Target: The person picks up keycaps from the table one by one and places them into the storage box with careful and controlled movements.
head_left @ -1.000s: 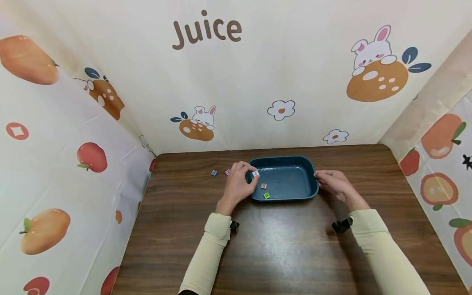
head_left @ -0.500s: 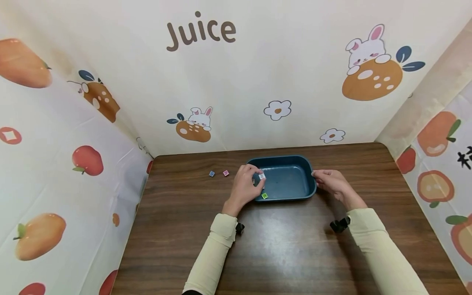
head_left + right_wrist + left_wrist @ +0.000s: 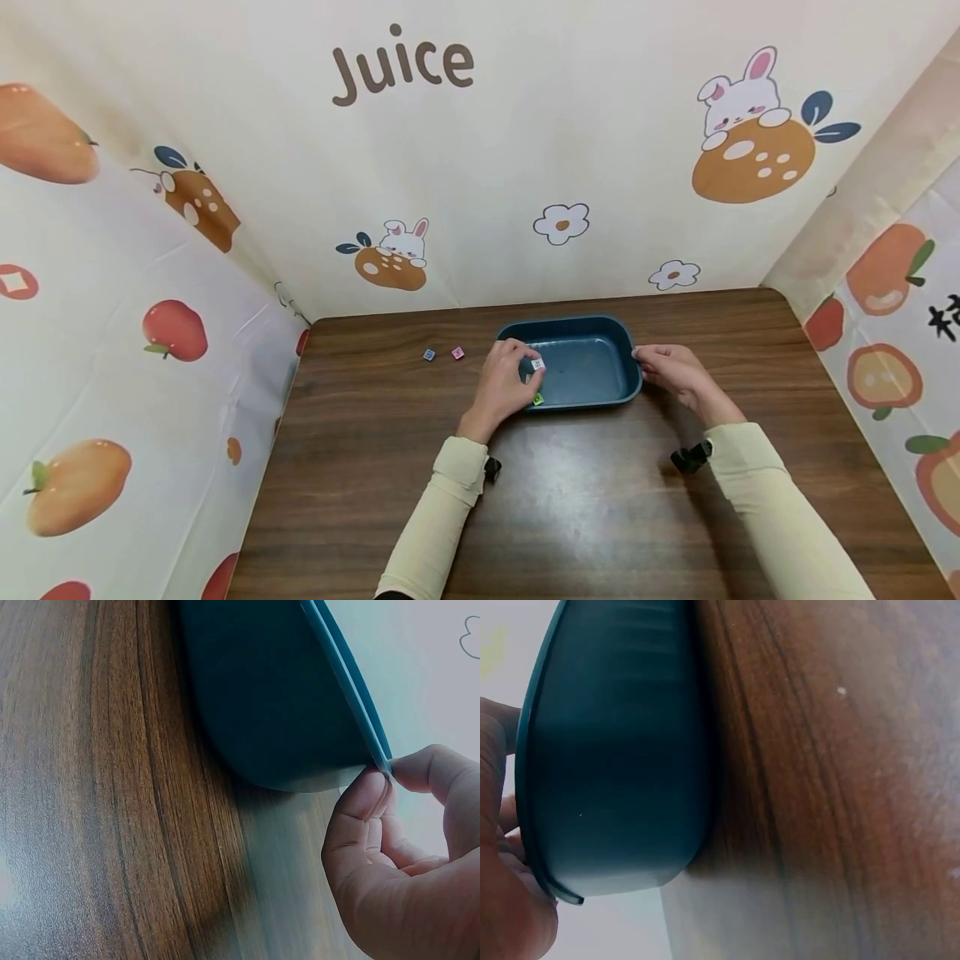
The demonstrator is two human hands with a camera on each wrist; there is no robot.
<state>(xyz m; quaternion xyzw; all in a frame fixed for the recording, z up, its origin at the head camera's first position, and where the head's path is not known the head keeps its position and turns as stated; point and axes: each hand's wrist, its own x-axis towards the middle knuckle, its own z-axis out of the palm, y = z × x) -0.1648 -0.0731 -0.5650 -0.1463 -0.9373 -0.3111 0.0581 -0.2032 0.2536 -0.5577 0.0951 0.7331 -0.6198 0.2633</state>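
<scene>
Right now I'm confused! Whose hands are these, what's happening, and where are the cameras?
These are a person's bare left hand and right hand. A camera on the person's head took the wide picture. Wrist cameras, one per arm, took the close-ups. The left hand pinches a tiny white cube at the left end of the blue tray; the right hand pinches the tray's rim. A green cube lies inside. On the brown table, left of the tray, lie a blue cube and a pink cube.
</scene>
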